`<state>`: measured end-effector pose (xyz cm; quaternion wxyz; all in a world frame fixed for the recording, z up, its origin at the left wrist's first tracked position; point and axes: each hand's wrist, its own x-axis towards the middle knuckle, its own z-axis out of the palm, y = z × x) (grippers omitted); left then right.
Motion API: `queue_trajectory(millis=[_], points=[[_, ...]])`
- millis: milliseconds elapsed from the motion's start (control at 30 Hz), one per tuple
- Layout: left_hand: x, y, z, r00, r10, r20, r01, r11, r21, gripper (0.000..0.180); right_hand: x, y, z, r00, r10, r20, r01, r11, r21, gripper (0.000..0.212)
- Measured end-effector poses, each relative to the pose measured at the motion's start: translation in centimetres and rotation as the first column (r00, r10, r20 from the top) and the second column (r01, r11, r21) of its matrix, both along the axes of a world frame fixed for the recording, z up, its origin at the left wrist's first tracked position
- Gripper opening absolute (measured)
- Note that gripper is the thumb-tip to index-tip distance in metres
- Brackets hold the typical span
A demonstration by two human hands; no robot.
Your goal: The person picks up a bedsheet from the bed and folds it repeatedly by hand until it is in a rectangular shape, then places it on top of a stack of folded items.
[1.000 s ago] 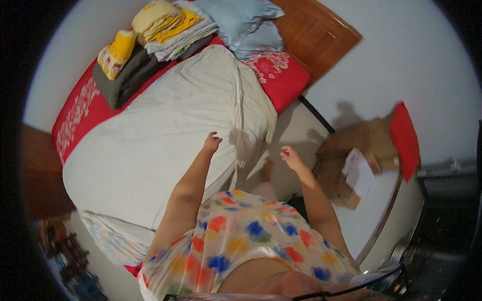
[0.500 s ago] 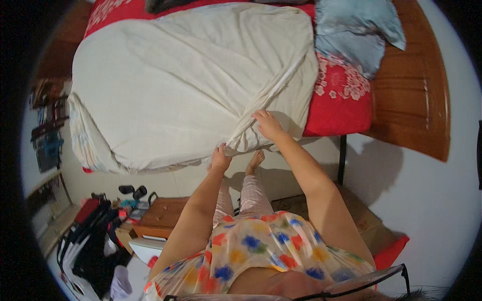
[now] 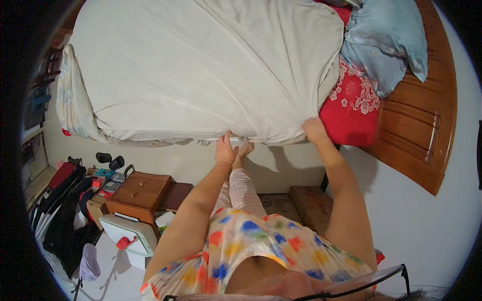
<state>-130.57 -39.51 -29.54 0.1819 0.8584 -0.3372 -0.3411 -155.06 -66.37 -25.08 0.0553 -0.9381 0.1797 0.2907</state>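
Note:
A broad white quilt (image 3: 191, 70) lies over the bed, its near edge hanging along the bedside. At the quilt's near right corner my right hand (image 3: 315, 130) is closed, with cloth pinched in its fingers. My left hand (image 3: 226, 149) touches the near edge around the middle, fingers stretched out and thumb apart. Shallow creases fan across the cloth from the right corner. The left end is folded over, showing a pale patterned side (image 3: 75, 95).
A red floral bedsheet (image 3: 351, 113) shows at the right, beside light blue pillows (image 3: 381, 35) and a wooden headboard (image 3: 419, 125). Behind me on the left stand a brown wooden cabinet (image 3: 138, 195), a white case (image 3: 128, 233) and dark hanging clothes (image 3: 65, 215).
My right hand has drawn the quilt's corner right and toward me, flattening the thick twisted fold. My left hand has opened from its grip on the edge. The view has shifted.

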Motion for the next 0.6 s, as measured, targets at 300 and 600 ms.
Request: queue_trajectory(millis=[300, 600], points=[[-2.7, -0.1, 1.5, 0.863, -0.404, -0.303, 0.444, 0.893, 0.075, 0.036, -6.9, -1.8, -2.8, 0.03, -0.995, 0.091, 0.913, 0.064, 0.402, 0.043], [-1.1, -0.8, 2.7, 0.823, -0.245, -0.513, 0.268, 0.963, -0.031, 0.047, 2.2, 5.8, -4.2, -0.131, -0.99, 0.053, 0.785, -0.071, 0.616, 0.081]])
